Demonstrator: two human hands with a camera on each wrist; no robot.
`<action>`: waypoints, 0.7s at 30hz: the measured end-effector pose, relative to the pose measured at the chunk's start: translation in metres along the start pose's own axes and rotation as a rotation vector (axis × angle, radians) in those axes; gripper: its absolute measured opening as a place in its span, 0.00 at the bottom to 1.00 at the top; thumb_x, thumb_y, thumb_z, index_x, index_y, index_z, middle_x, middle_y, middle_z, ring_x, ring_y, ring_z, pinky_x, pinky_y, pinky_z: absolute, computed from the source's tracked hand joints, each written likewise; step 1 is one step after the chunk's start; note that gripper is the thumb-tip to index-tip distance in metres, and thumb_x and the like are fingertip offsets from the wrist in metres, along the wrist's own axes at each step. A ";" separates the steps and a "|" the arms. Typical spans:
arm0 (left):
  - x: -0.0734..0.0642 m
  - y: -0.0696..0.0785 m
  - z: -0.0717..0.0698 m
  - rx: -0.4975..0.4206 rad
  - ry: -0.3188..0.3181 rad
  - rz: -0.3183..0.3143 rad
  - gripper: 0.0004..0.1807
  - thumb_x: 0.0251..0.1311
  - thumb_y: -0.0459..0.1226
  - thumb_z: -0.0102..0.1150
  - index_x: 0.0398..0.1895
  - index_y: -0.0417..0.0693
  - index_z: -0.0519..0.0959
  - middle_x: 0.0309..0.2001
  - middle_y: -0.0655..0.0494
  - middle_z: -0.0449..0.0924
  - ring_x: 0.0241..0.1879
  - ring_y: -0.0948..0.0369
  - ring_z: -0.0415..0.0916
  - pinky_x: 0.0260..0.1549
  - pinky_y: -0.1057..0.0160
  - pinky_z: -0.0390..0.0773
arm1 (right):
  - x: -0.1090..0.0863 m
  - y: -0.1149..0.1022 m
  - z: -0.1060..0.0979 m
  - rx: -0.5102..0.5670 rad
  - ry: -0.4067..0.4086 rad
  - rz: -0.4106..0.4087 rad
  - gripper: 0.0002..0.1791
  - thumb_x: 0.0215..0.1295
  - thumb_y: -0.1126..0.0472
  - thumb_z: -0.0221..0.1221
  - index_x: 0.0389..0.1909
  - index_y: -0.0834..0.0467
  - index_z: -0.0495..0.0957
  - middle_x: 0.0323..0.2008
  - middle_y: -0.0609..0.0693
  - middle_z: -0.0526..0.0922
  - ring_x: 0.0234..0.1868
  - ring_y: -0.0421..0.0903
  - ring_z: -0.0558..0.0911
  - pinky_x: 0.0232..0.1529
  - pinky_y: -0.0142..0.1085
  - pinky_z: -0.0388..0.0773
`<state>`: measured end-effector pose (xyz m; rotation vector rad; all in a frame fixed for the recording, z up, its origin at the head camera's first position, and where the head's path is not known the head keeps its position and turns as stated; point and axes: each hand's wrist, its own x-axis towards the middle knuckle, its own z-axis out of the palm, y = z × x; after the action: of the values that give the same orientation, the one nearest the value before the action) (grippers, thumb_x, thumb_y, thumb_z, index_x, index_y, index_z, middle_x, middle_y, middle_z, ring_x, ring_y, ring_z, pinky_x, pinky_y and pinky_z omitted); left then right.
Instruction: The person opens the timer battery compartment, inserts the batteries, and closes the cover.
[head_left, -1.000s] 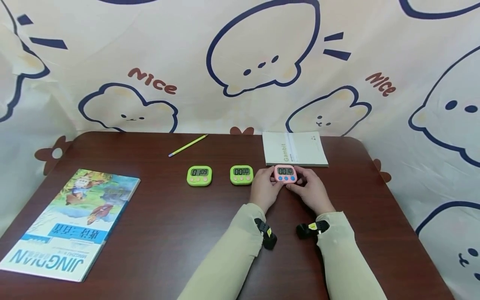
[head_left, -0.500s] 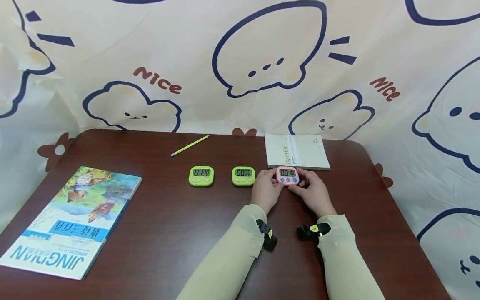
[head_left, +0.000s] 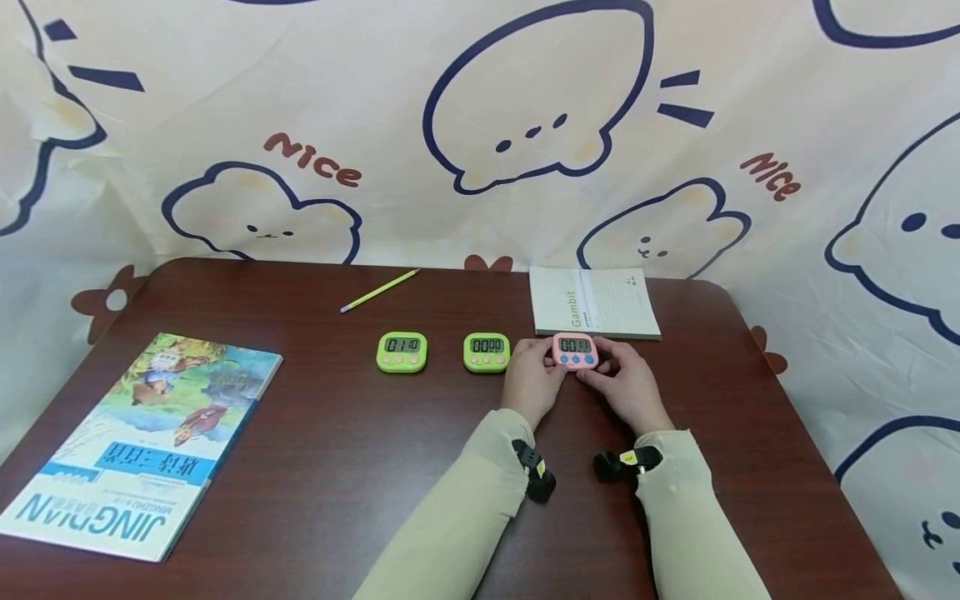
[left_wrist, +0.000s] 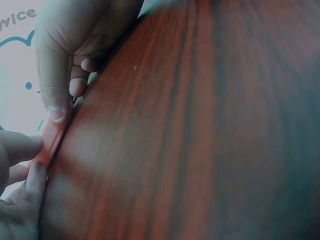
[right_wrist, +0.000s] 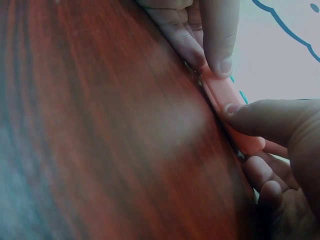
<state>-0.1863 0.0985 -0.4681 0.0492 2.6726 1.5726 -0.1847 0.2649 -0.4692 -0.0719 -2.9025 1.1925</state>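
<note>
A pink digital timer (head_left: 575,351) with blue buttons stands between my two hands, its display showing small running digits. My left hand (head_left: 531,382) grips its left side, and my right hand (head_left: 627,385) grips the right side. In the right wrist view both thumbs press the near edge of the pink timer (right_wrist: 223,95), close to the wooden surface. Just left of my left hand is a green timer (head_left: 486,352) reading 00:00. Further left another green timer (head_left: 402,352) shows 01:10.
A pale notebook (head_left: 596,302) lies right behind the pink timer. Towards the back is a yellow-green pencil (head_left: 380,290). A large blue-and-white book (head_left: 142,446) covers the left of the dark wooden table (head_left: 337,475). Patterned cloth (head_left: 510,217) hangs behind the table.
The far-left green timer has gone from 01:09 to 01:10, and the pink timer's digits have changed. The head view has shifted slightly. Both hands keep the same hold.
</note>
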 end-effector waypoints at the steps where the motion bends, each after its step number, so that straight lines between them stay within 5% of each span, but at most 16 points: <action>1: 0.000 0.000 0.000 -0.002 -0.001 0.001 0.24 0.65 0.37 0.66 0.64 0.43 0.78 0.56 0.47 0.74 0.43 0.63 0.78 0.43 0.71 0.80 | 0.000 0.000 0.000 0.000 0.000 0.001 0.34 0.62 0.62 0.69 0.69 0.61 0.70 0.54 0.58 0.76 0.43 0.51 0.78 0.43 0.40 0.74; 21: 0.000 -0.001 0.001 -0.009 0.002 0.016 0.24 0.64 0.36 0.67 0.62 0.41 0.78 0.53 0.48 0.75 0.41 0.65 0.78 0.39 0.74 0.80 | -0.003 -0.002 -0.002 0.002 0.003 -0.020 0.34 0.62 0.62 0.69 0.68 0.63 0.71 0.54 0.58 0.77 0.44 0.52 0.79 0.44 0.40 0.75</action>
<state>-0.1862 0.0986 -0.4691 0.0690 2.6731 1.5908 -0.1821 0.2650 -0.4666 -0.0449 -2.8922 1.1914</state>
